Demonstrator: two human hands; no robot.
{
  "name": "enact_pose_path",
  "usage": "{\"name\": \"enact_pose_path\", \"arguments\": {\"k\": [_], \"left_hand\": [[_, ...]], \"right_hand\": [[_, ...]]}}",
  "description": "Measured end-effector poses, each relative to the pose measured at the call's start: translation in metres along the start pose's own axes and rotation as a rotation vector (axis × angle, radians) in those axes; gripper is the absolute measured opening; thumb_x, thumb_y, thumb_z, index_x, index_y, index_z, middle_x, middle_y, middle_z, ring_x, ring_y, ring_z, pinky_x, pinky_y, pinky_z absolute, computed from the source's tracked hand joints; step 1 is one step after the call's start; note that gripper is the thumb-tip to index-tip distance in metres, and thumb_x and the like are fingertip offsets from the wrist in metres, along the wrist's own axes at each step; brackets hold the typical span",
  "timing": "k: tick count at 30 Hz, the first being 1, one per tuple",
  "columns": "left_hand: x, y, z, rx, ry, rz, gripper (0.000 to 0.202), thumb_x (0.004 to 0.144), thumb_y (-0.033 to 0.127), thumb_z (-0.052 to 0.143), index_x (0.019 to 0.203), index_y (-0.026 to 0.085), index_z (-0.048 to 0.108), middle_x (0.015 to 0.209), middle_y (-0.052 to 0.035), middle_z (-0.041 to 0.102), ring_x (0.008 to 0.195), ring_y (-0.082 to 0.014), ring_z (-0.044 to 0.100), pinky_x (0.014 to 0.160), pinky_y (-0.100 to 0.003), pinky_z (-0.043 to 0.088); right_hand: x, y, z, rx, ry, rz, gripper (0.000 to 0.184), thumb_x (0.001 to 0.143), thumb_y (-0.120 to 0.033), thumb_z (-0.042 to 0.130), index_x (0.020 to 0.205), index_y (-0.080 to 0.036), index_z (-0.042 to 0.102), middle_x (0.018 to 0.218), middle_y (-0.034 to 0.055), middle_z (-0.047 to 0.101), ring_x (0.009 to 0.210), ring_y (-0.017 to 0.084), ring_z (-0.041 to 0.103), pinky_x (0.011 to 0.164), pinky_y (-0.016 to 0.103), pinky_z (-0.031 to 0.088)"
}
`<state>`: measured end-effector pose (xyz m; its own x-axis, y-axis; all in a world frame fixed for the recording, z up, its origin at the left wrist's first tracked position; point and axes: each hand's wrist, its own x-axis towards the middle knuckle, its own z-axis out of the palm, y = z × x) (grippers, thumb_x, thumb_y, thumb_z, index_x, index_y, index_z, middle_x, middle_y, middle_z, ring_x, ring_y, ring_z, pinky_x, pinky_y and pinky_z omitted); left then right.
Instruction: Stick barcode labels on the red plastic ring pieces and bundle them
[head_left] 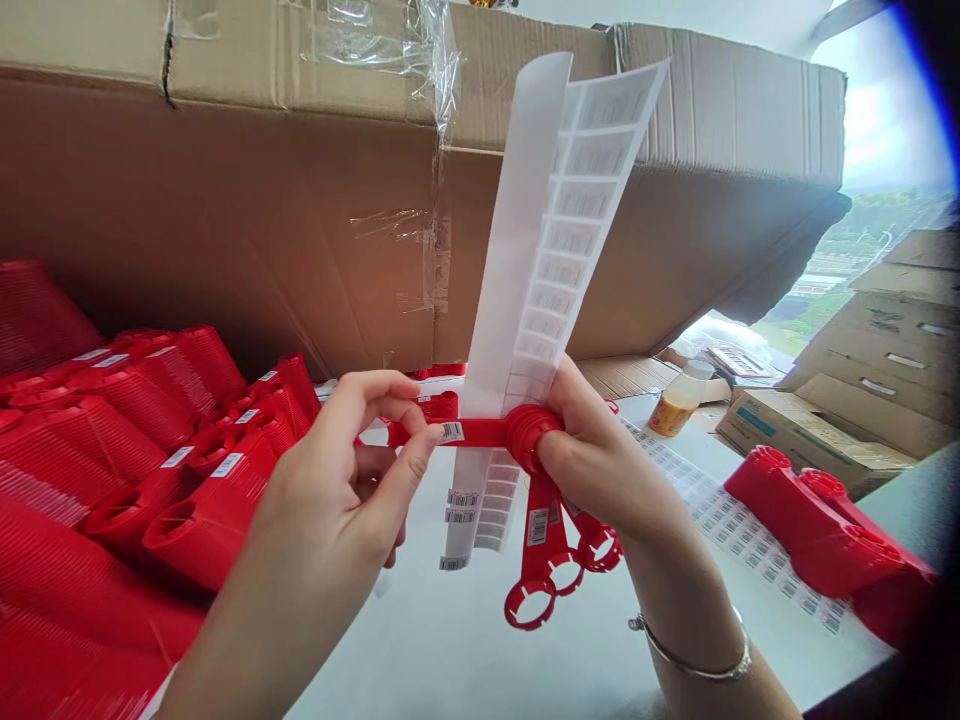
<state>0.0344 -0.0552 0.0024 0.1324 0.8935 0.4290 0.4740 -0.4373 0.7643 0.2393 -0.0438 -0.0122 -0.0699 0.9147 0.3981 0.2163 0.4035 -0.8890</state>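
My left hand (pixel 345 480) pinches a red moulded plastic bar (pixel 480 433) between thumb and fingers, near a small barcode sticker (pixel 452 432). My right hand (pixel 592 450) grips the bar's ringed red end (pixel 532 430) and also holds the base of a tall white label sheet (pixel 559 230). That sheet rises between my hands, its rows of small labels beside a bare white backing strip (pixel 510 250). Below the bar hangs a red part with open rings (pixel 547 565). Its upper end is hidden behind my right hand.
Stacks of red plastic parts (pixel 127 430) fill the left. A large cardboard box (pixel 225 200) stands behind. On the white table (pixel 450 650) lie a barcode label strip (pixel 739 530), a small bottle (pixel 677 400) and red parts (pixel 817 530). Cardboard boxes (pixel 877 340) stand at right.
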Motion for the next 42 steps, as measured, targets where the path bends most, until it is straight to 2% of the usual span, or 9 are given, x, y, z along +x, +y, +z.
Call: {"name": "enact_pose_path", "arguments": {"k": [3, 5, 12, 17, 23, 30, 35, 38, 42], "left_hand": [[0.000, -0.001, 0.001, 0.027, -0.003, -0.017, 0.015, 0.094, 0.048, 0.066, 0.096, 0.033, 0.067, 0.048, 0.0100, 0.052, 0.032, -0.0090, 0.046, 0.031, -0.017, 0.035], [0.001, -0.004, 0.001, 0.060, 0.003, 0.031, 0.014, 0.095, 0.047, 0.066, 0.094, 0.034, 0.071, 0.041, 0.0097, 0.044, 0.031, -0.0096, 0.042, 0.031, -0.018, 0.032], [-0.001, -0.007, 0.001, 0.061, 0.024, 0.022, 0.009, 0.092, 0.044, 0.071, 0.088, 0.037, 0.076, 0.053, 0.0081, 0.060, 0.038, -0.0080, 0.043, 0.033, -0.017, 0.032], [0.002, -0.004, -0.002, 0.055, 0.031, -0.027, 0.013, 0.087, 0.047, 0.075, 0.083, 0.035, 0.076, 0.048, 0.0078, 0.054, 0.036, -0.0080, 0.038, 0.031, -0.018, 0.028], [0.005, -0.001, -0.003, 0.049, 0.024, -0.074, 0.014, 0.083, 0.047, 0.076, 0.088, 0.034, 0.073, 0.072, 0.0080, 0.069, 0.034, -0.0051, 0.037, 0.028, -0.017, 0.029], [0.006, 0.003, -0.001, 0.059, -0.007, -0.160, 0.018, 0.083, 0.048, 0.075, 0.090, 0.033, 0.071, 0.071, 0.0064, 0.068, 0.037, -0.0064, 0.044, 0.030, -0.014, 0.032], [0.008, 0.004, -0.002, 0.049, -0.051, -0.186, 0.018, 0.084, 0.049, 0.073, 0.092, 0.033, 0.070, 0.061, 0.0073, 0.063, 0.034, -0.0069, 0.039, 0.029, -0.015, 0.029], [0.008, 0.004, -0.004, 0.037, -0.058, -0.201, 0.017, 0.084, 0.047, 0.073, 0.091, 0.033, 0.069, 0.058, 0.0076, 0.061, 0.034, -0.0070, 0.036, 0.028, -0.016, 0.026], [0.008, 0.001, -0.002, 0.032, -0.042, -0.225, 0.019, 0.083, 0.050, 0.073, 0.092, 0.033, 0.069, 0.068, 0.0054, 0.067, 0.036, -0.0079, 0.041, 0.030, -0.017, 0.029]], "right_hand": [[-0.001, 0.000, 0.002, -0.007, -0.010, -0.001, 0.044, 0.085, -0.001, 0.045, 0.118, -0.028, 0.057, 0.085, -0.0029, 0.060, 0.060, 0.011, 0.050, 0.044, 0.020, 0.042], [-0.002, -0.002, 0.003, 0.004, -0.013, -0.010, 0.043, 0.085, 0.000, 0.045, 0.115, -0.028, 0.057, 0.084, -0.0038, 0.059, 0.060, 0.010, 0.048, 0.043, 0.019, 0.041], [-0.003, -0.005, 0.006, 0.012, -0.012, -0.021, 0.044, 0.084, 0.002, 0.043, 0.112, -0.028, 0.058, 0.086, -0.0035, 0.060, 0.063, 0.011, 0.049, 0.044, 0.018, 0.044], [-0.004, -0.003, 0.007, 0.010, -0.012, -0.005, 0.043, 0.085, 0.001, 0.045, 0.113, -0.029, 0.058, 0.084, -0.0040, 0.058, 0.059, 0.010, 0.046, 0.041, 0.017, 0.041], [-0.005, -0.002, 0.008, -0.009, -0.015, -0.020, 0.044, 0.086, 0.002, 0.043, 0.114, -0.028, 0.057, 0.085, -0.0042, 0.058, 0.055, 0.008, 0.042, 0.040, 0.018, 0.037], [-0.007, -0.004, 0.008, -0.004, -0.023, -0.014, 0.044, 0.088, 0.002, 0.041, 0.115, -0.028, 0.057, 0.084, -0.0051, 0.059, 0.053, 0.006, 0.042, 0.040, 0.018, 0.036], [-0.006, -0.004, 0.008, 0.007, -0.034, -0.008, 0.044, 0.087, 0.003, 0.041, 0.114, -0.028, 0.057, 0.084, -0.0055, 0.058, 0.053, 0.007, 0.041, 0.040, 0.018, 0.036], [-0.005, -0.005, 0.009, 0.019, -0.032, -0.017, 0.046, 0.085, 0.004, 0.042, 0.115, -0.028, 0.057, 0.085, -0.0049, 0.059, 0.058, 0.009, 0.045, 0.043, 0.018, 0.039], [-0.004, -0.006, 0.011, 0.011, -0.017, -0.034, 0.051, 0.084, 0.003, 0.044, 0.122, -0.029, 0.058, 0.090, -0.0025, 0.063, 0.072, 0.014, 0.054, 0.052, 0.021, 0.047]]}}
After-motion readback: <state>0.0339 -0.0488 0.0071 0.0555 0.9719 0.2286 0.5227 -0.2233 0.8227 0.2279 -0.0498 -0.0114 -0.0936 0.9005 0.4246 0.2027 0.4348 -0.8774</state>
